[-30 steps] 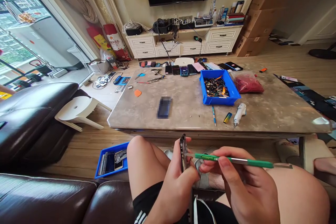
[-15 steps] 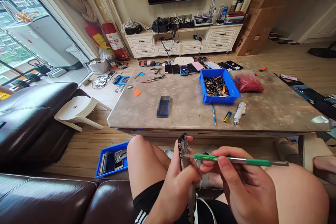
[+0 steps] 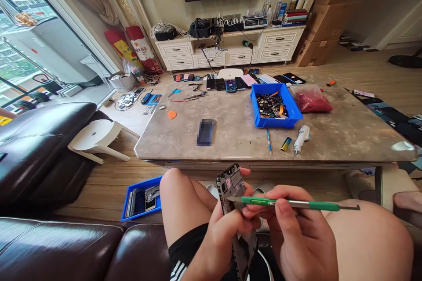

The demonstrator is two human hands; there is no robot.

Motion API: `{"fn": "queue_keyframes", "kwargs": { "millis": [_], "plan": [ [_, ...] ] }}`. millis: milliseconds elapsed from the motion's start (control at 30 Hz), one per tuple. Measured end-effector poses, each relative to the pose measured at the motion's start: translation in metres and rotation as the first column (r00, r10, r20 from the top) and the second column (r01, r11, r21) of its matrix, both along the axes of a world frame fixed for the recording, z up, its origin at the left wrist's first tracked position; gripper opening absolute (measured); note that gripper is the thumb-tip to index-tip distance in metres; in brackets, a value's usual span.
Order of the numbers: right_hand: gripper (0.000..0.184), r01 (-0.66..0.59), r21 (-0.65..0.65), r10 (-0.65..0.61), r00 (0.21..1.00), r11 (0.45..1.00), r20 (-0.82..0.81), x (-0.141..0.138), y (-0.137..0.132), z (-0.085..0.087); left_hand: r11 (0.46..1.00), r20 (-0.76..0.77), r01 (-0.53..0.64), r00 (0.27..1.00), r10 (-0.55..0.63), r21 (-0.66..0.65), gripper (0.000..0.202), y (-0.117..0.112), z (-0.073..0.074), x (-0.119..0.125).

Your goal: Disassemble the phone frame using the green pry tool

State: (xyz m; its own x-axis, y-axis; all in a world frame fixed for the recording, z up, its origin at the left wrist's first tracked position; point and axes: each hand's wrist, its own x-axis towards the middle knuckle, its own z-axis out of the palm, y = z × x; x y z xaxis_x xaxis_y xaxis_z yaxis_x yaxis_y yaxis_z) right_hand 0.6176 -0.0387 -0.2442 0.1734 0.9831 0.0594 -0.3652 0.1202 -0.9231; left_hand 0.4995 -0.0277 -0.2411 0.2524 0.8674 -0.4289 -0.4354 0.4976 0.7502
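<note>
My left hand (image 3: pixel 222 235) is wrapped round an opened phone (image 3: pixel 231 181), holding it tilted above my lap with its inner parts and board facing me. Between the fingers of my right hand (image 3: pixel 298 228) is a green pry tool (image 3: pixel 323 206), gripped like a pen. Its flat metal blade lies against the phone's inside near the left edge, and a thin hooked end sticks out to the right. Fingers of both hands meet at the phone's right side. The lower part of the phone is partly covered by my left thumb and fingers.
On the table ahead stand a blue bin (image 3: pixel 278 122) of small parts, a red bag (image 3: pixel 313 99), a white electric screwdriver (image 3: pixel 301 139), a blue pen (image 3: pixel 269 141) and a blurred phone-like item (image 3: pixel 206 132). Left of my knee is a blue tray (image 3: pixel 127 210) with phone parts.
The phone has turned so that more of its inside faces me. My right hand and the pry tool have shifted slightly left and down, the blade staying at the phone.
</note>
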Motion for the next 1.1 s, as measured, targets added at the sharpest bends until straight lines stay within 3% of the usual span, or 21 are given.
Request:
{"fn": "queue_keyframes", "kwargs": {
  "millis": [133,300,500,700,1100],
  "plan": [
    [0.013,0.052,0.005,-0.051,0.998,0.999,-0.035,-0.011,-0.007,0.009,0.998,0.099,0.020,0.995,-0.026,0.065,0.056,-0.003,0.001,-0.001],
    [0.015,0.227,-0.095,-0.229,0.973,0.969,-0.009,-0.020,-0.015,0.014,0.996,0.130,0.032,0.991,-0.043,0.086,0.060,-0.002,0.000,-0.001],
    [0.015,0.048,0.116,-0.059,0.994,0.992,0.087,-0.006,-0.011,0.009,0.994,0.132,0.068,0.988,-0.079,0.084,0.068,-0.002,-0.002,-0.002],
    [0.017,0.052,0.123,-0.068,0.989,0.991,0.128,-0.003,-0.010,0.007,0.992,0.104,0.058,0.992,-0.070,0.110,0.073,-0.002,-0.002,-0.002],
    [0.020,0.019,0.149,-0.035,0.993,0.989,0.109,-0.002,-0.009,0.005,0.993,0.086,0.067,0.993,-0.076,0.095,0.061,0.000,0.003,0.000]
  ]
}}
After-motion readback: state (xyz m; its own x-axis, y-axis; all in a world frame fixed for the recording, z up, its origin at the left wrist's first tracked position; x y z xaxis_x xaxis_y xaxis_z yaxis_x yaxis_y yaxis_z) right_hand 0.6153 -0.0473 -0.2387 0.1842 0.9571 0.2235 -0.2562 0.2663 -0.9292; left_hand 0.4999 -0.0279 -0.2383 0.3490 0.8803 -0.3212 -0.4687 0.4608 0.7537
